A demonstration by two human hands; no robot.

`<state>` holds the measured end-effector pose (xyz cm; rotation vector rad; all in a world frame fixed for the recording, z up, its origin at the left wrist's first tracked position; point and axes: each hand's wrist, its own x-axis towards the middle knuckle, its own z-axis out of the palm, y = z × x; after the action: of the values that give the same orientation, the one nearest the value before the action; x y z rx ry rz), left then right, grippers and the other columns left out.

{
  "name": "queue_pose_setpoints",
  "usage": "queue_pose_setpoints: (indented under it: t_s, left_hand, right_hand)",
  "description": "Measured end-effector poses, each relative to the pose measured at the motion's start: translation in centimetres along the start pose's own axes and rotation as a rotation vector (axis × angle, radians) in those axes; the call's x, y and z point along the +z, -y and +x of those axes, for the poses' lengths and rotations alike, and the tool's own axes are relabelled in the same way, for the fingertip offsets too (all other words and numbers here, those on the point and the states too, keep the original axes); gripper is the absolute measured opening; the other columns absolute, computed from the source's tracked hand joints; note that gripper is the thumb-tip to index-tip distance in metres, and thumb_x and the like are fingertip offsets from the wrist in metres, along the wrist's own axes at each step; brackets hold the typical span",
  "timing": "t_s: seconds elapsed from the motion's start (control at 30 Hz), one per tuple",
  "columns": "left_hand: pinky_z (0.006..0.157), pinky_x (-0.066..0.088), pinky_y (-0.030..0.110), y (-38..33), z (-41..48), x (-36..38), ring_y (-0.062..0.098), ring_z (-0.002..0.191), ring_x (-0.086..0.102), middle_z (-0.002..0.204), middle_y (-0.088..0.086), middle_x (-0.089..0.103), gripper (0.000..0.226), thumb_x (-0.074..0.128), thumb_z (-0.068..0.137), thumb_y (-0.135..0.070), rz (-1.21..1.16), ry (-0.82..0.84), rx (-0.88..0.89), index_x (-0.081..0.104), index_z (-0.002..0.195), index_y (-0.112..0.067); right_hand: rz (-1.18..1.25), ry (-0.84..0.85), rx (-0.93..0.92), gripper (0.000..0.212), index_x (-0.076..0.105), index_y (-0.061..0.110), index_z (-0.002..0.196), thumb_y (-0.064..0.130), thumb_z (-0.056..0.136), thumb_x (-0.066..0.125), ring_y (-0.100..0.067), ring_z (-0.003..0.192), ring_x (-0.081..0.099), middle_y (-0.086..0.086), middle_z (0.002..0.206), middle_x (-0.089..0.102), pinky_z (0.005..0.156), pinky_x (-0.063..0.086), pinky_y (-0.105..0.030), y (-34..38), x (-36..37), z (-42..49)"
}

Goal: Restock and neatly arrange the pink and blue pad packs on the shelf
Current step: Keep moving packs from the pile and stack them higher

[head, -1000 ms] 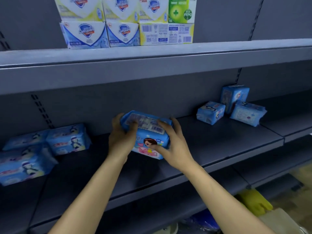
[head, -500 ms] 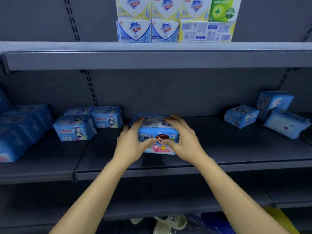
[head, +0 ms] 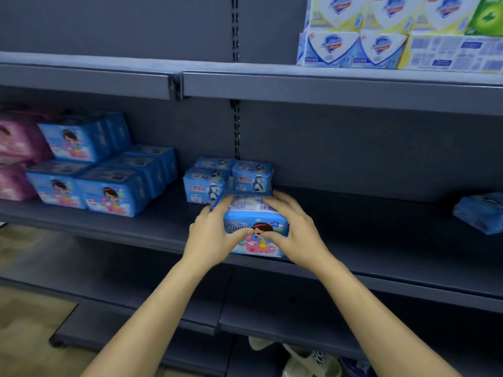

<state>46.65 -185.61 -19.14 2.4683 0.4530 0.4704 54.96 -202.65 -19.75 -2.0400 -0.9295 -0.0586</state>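
Both hands hold one blue soft-plastic pad pack with a cartoon girl on its front (head: 257, 221), and this pack is the landmark for all other places here. The left hand (head: 215, 235) grips its left end and the right hand (head: 296, 235) grips its right end. On each hand the fingers are curled over the top face, where a white label with a barcode shows, and the thumb presses on the front face. The two thumbs point toward each other and almost meet under the girl's face. The hands are closed round the pack, not spread.

The pack is upright and sits at the front edge of the grey metal shelf board (head: 381, 229). I cannot tell if its bottom rests on the board or is a little lifted.

Just behind the pack, close to its back edge, stand two small light-blue pad packs (head: 206, 186), side by side. Further left of the pack is a stacked group of bigger blue pad packs (head: 109, 191), and past them the pink pad packs (head: 19, 145). Well to the right of the pack lie some loose blue packs (head: 481, 213). Above the pack to the right, on the upper board, stand white, yellow and green soap boxes (head: 381, 47).
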Motion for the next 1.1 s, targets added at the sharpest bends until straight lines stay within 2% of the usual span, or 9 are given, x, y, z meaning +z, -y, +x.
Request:
queue_pose_setpoints:
  t_s: [0.17,0.27,0.37,0.5,0.57,0.63,0.77,1.0,1.1]
  left_hand:
    - [0.103,0.035,0.042,6.5,0.4,-4.5,0.024,0.127,0.044,0.138,0.005,0.047,0.088,0.069,0.074,-0.060,0.029,-0.013,-0.030,0.028,0.148,-0.034]
    - [0.103,0.034,0.042,10.2,0.9,-7.5,0.022,0.129,0.041,0.141,0.003,0.046,0.087,0.068,0.075,-0.059,0.043,-0.025,-0.024,0.028,0.148,-0.034]
    - [0.102,0.035,0.040,13.5,1.4,-10.0,0.022,0.129,0.041,0.141,0.002,0.047,0.086,0.069,0.076,-0.058,0.049,-0.043,-0.014,0.029,0.147,-0.034]
    - [0.099,0.036,0.036,16.7,2.2,-12.6,0.018,0.129,0.041,0.140,-0.003,0.048,0.083,0.069,0.075,-0.058,0.025,-0.090,0.023,0.030,0.146,-0.037]
    - [0.094,0.035,0.031,17.7,2.7,-13.6,0.015,0.126,0.043,0.138,-0.004,0.048,0.082,0.070,0.075,-0.056,0.002,-0.123,0.043,0.031,0.145,-0.037]
    - [0.090,0.033,0.024,18.2,3.3,-14.5,0.013,0.124,0.043,0.137,-0.005,0.048,0.082,0.072,0.075,-0.053,-0.033,-0.172,0.073,0.033,0.144,-0.035]
    - [0.090,0.032,0.022,18.1,5.5,-16.2,0.013,0.127,0.041,0.141,-0.003,0.043,0.083,0.075,0.075,-0.046,-0.096,-0.287,0.124,0.032,0.144,-0.028]
    - [0.086,0.037,0.028,18.9,10.9,-17.6,0.020,0.120,0.043,0.140,0.007,0.039,0.085,0.078,0.074,-0.037,-0.126,-0.390,0.147,0.033,0.144,-0.021]
    - [0.082,0.034,0.018,20.3,13.2,-17.9,0.012,0.115,0.038,0.138,0.008,0.037,0.083,0.080,0.073,-0.033,-0.088,-0.397,0.149,0.037,0.143,-0.018]
  right_hand:
    - [0.018,0.029,-0.012,0.066,0.047,0.028,0.138,0.019,0.079,0.077,0.006,0.131,0.026,0.011,0.148,0.030,0.096,0.018,0.006,3.5,6.7,2.8]
    - [0.049,0.032,-0.021,0.067,0.047,0.031,0.137,0.020,0.079,0.077,0.001,0.137,0.026,0.012,0.150,0.029,0.107,0.021,-0.006,5.9,10.7,4.6]
    - [0.067,0.016,-0.039,0.066,0.047,0.030,0.137,0.020,0.079,0.077,0.005,0.134,0.024,0.015,0.147,0.030,0.112,0.022,-0.016,8.2,13.8,6.1]
    - [0.058,-0.008,-0.057,0.066,0.047,0.029,0.137,0.022,0.079,0.077,0.008,0.132,0.023,0.011,0.150,0.030,0.107,0.018,-0.009,10.6,16.5,8.0]
    - [0.049,-0.032,-0.078,0.065,0.048,0.029,0.136,0.022,0.079,0.077,0.008,0.132,0.023,0.012,0.150,0.030,0.103,0.014,-0.001,11.6,17.3,9.0]
    - [0.061,-0.063,-0.097,0.064,0.049,0.030,0.135,0.024,0.078,0.078,0.009,0.133,0.024,0.014,0.149,0.031,0.102,0.014,0.000,12.5,17.8,10.1]
    - [0.103,-0.124,-0.136,0.063,0.050,0.031,0.133,0.023,0.078,0.078,0.027,0.124,0.019,0.024,0.141,0.031,0.100,0.015,0.004,13.6,17.8,13.1]
    - [0.119,-0.172,-0.146,0.058,0.050,0.028,0.133,0.023,0.080,0.075,0.010,0.127,0.030,0.023,0.141,0.030,0.100,0.020,0.002,13.8,18.9,19.5]
    - [0.105,-0.182,-0.159,0.060,0.050,0.024,0.133,0.018,0.080,0.075,0.011,0.125,0.028,0.017,0.144,0.031,0.101,0.019,0.001,13.3,20.0,21.9]
